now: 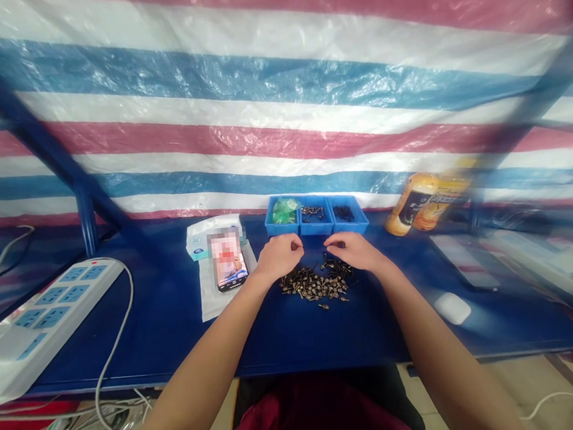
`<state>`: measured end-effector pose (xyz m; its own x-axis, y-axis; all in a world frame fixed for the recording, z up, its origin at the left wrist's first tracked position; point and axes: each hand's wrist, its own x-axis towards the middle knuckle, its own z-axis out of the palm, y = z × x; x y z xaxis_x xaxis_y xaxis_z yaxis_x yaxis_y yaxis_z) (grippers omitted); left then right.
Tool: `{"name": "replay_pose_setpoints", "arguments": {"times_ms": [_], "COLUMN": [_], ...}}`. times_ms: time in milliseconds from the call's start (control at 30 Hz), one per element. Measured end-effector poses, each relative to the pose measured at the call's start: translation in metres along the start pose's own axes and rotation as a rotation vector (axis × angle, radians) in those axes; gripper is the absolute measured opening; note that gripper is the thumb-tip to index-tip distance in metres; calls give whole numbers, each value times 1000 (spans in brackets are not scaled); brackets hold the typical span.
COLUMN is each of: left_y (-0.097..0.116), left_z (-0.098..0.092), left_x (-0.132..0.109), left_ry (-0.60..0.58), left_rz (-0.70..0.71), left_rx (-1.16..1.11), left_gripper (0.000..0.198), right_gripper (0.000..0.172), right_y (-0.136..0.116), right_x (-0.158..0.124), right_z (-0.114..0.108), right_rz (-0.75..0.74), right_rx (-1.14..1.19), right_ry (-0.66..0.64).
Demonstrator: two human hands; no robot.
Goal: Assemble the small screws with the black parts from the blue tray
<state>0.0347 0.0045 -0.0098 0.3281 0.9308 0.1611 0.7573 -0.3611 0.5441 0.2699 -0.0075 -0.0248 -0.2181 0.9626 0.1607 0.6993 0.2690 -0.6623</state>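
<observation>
L hand, R hand curled at screw pile on blue tabletop; can't tell if clamped on anything. Risk: low sweep scatters loose pile.

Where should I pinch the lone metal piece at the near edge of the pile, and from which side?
Probably best to pinch the lone metal piece across its middle, from above and the near side: it lies roughly left to right, with bare blue tabletop in front and the pile just behind. Its end details are too small to tell.
</observation>
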Motion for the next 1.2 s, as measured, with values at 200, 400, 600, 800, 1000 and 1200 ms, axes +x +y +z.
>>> {"name": "replay_pose_setpoints", "arguments": {"times_ms": [200,400,600,800,1000,1200], "left_y": [0,1,5,6,7,9], "left_z": [3,5,3,4,11,17], "left_x": [-1,-3,-3,-3,-4,-7], "left_ry": [-78,-93,-61,-66,-61,-105], "left_rz": [19,23,58,81,201,244], "left_rx": [34,50,27,25,13,-13], "left_gripper": [18,19,20,22,27,30], "right_gripper": [26,21,17,30,21,15], "right_y": [4,2,2,6,2,-2], "right_x": [-4,-1,-3,1,1,-1], "right_z": [-1,2,-4,0,1,-2], "right_rz": [-65,-133,-74,-79,-28,88], "right_rx": [-98,-143,-24,2,55,121], "right_ry": [-174,-128,-113,31,32,28]}}
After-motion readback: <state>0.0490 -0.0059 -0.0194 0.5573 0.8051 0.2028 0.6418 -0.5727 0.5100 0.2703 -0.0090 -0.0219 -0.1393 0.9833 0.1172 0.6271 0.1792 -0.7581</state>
